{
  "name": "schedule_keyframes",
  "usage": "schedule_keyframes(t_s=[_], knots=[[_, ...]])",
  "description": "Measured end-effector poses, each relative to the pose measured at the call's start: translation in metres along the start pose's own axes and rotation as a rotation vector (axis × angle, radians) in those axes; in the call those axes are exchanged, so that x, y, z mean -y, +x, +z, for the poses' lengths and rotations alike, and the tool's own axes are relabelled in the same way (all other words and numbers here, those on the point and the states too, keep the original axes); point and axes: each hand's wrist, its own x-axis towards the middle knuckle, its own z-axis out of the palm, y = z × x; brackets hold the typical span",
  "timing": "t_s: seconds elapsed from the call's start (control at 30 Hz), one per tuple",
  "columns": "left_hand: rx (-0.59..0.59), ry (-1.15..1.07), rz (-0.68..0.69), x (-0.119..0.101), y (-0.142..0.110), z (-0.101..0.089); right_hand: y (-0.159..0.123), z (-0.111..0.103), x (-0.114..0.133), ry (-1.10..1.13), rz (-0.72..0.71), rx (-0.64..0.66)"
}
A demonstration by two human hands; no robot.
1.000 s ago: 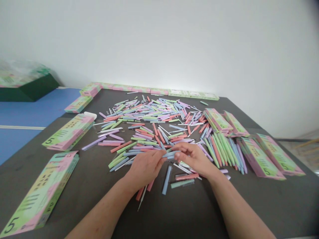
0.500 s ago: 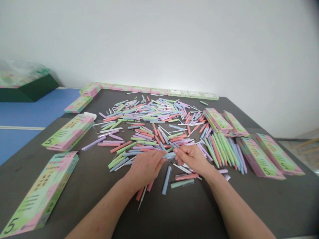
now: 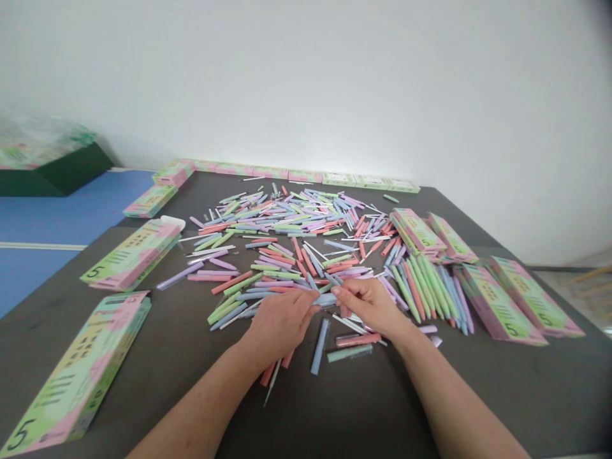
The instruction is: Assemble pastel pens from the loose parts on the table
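A wide scatter of pastel pens (image 3: 287, 236) in blue, green, pink, purple and coral, mixed with thin white refills, covers the middle of a dark table (image 3: 335, 408). My left hand (image 3: 280, 322) and my right hand (image 3: 370, 303) meet just in front of this pile. Both are closed on a light blue pen (image 3: 326, 298) held between their fingertips. A loose blue pen barrel (image 3: 319, 336), a coral pen (image 3: 358, 340) and a green one (image 3: 350, 352) lie right below my hands.
Pink-and-green flat boxes marked "5" lie at the left (image 3: 79, 376) (image 3: 134, 254), along the far edge (image 3: 296, 173) and at the right (image 3: 521, 296). A neat row of assembled pens (image 3: 433, 284) rests beside the right boxes. A dark green bin (image 3: 52, 169) stands at far left.
My hands have drawn slightly closer on the blue pen, the right fingers shifting along it. Everything else on the table stays where it was.
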Motion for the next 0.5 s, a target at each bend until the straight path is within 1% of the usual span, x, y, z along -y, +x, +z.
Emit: schedule_keyframes(t_s=[0.1,0.2,0.27,0.37,0.43,0.5], knots=[[0.004,0.001,-0.008,-0.0001,0.0002,-0.0008,0.0002,-0.0001,0.0003,0.032,0.027,0.023],[0.014,-0.008,-0.03,0.0007,0.0006,-0.0026,-0.0005,-0.0027,0.0019,0.094,-0.031,0.064],[0.024,-0.014,-0.036,0.0013,0.0005,-0.0036,-0.001,-0.0042,0.0029,0.097,-0.081,0.044],[0.033,-0.011,-0.04,0.0018,0.0002,-0.0038,-0.001,-0.0033,0.0012,0.032,-0.122,-0.035],[0.03,-0.001,-0.035,0.0017,0.0002,-0.0031,-0.0005,-0.0011,-0.0014,0.053,-0.096,-0.049],[0.019,0.012,-0.024,0.0013,0.0001,-0.002,0.0,0.0012,-0.0032,0.111,-0.043,-0.024]])
